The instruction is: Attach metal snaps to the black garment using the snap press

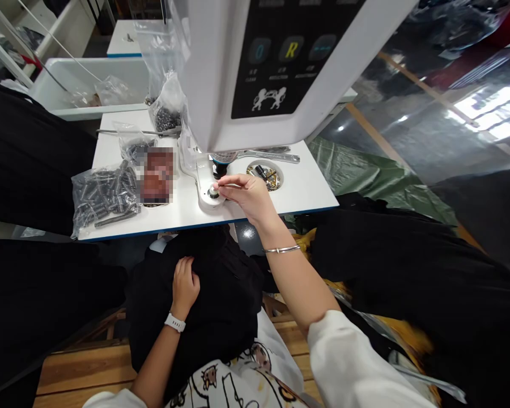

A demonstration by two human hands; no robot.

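– White machine head point(215, 73) fills the top, closest to the camera; dark panel point(297, 71) on its front bears a yellow R. Right hand?

– Right hand point(255, 195) is over the white surface point(182, 212), below the machine head. Thumb and forefinger drawn together at a small pale piece point(213, 191).

– Piece gripped?

– Cannot tell; the fingertips partly cover it. Its position: on the rounded front end of the machine's lower arm point(210, 203).

– Left hand?

– Left hand point(186, 289) lies on black cloth point(227, 283) in the lap, fingers lightly bent. Whether they pinch a fold: cannot tell. White watch point(175, 322) on that wrist; silver bracelet point(283, 249) on the other.

– Left side of the surface?

– Clear bag point(104, 192) of dark springs, one loose spring point(115, 220) by its near edge. Reddish patch to its right is pixelated, not readable.

– Right side?

– Round hollow point(280, 171) with small metal parts, just beyond the right hand. Wrench point(276, 156) behind it.
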